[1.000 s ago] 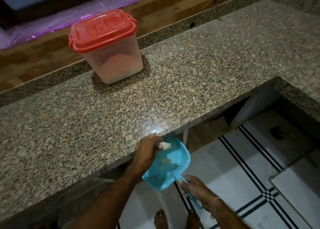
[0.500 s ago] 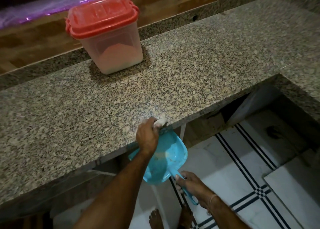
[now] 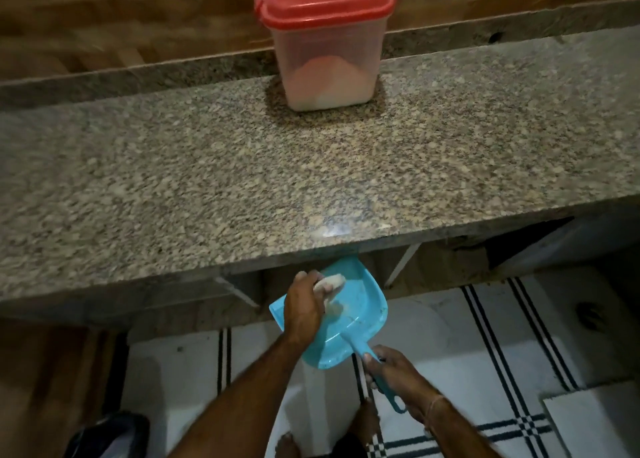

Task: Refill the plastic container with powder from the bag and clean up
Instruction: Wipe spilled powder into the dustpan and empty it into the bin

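The red-lidded plastic container point(image 3: 325, 49) sits far on the counter point(image 3: 207, 180); near, the right hand point(image 3: 394, 371) curls round the handle, the soundest hold on a light, stiff-looking dustpan point(image 3: 360, 314), while the left hand point(image 3: 304, 307) pinches perhaps a cloth point(image 3: 332, 280).

The left forearm point(image 3: 242, 388) reaches forward from the lower left, bare and nearly straight. The left grip point(image 3: 304, 307) is knuckles-up, fingers curled round a pale wad point(image 3: 332, 280). The right grip point(image 3: 393, 371) sits nearer the body, fingers wrapped round a blue handle point(image 3: 369, 358), a thin band point(image 3: 433, 404) at its wrist.
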`<state>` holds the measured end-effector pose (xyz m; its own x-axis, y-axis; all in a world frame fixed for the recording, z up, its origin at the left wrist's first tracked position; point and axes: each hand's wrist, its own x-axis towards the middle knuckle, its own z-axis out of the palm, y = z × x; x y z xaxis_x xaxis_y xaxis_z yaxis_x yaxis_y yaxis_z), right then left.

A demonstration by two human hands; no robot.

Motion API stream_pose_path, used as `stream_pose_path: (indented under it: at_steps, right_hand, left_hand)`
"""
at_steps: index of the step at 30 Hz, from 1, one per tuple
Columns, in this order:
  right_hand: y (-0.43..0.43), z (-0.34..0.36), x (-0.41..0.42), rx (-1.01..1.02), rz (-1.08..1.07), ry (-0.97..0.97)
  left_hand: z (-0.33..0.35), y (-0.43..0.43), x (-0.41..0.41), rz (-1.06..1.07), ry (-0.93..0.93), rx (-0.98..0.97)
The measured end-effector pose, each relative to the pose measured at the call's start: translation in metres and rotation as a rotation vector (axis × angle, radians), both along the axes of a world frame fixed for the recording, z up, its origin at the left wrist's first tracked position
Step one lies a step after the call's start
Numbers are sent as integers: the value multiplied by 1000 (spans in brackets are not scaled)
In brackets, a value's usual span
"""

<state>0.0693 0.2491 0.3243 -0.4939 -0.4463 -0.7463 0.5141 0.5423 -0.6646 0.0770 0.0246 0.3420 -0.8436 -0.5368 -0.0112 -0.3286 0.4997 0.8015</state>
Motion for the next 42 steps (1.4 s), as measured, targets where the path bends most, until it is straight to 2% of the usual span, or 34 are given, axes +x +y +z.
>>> stream_pose_path:
  at_steps: [5, 10, 14, 20, 24, 27, 30, 33, 39, 42]
  right_hand:
    - [-37, 3, 28, 21, 129, 9]
    - [-94, 4, 76, 40, 303, 18]
    - [-153, 1, 139, 40, 486, 16]
    - [-233, -13, 251, 73, 764, 6]
    - [-282, -36, 323, 128, 908, 6]
    - [-325, -66, 369, 181, 952, -5]
    - [-371, -108, 413, 253, 953, 9]
    - [-423, -160, 443, 303, 973, 15]
    - [-540, -277, 513, 349, 1120, 54]
    - [-583, -303, 543, 481, 1276, 109]
  left_hand:
    - [-13, -38, 60, 249, -12, 198]
    - [-12, -81, 169, 604, -74, 390]
    - [-7, -123, 274, 827, -131, 422]
    - [-26, -158, 431, 1124, -109, 505]
    - [-42, -178, 524, 1308, -41, 488]
    - [-84, -194, 588, 1406, -34, 458]
    - [-148, -209, 642, 1534, -20, 509]
    - [-163, -235, 661, 1606, -4, 590]
    - [-265, -268, 686, 1732, 55, 672]
    - [-299, -278, 692, 1766, 45, 662]
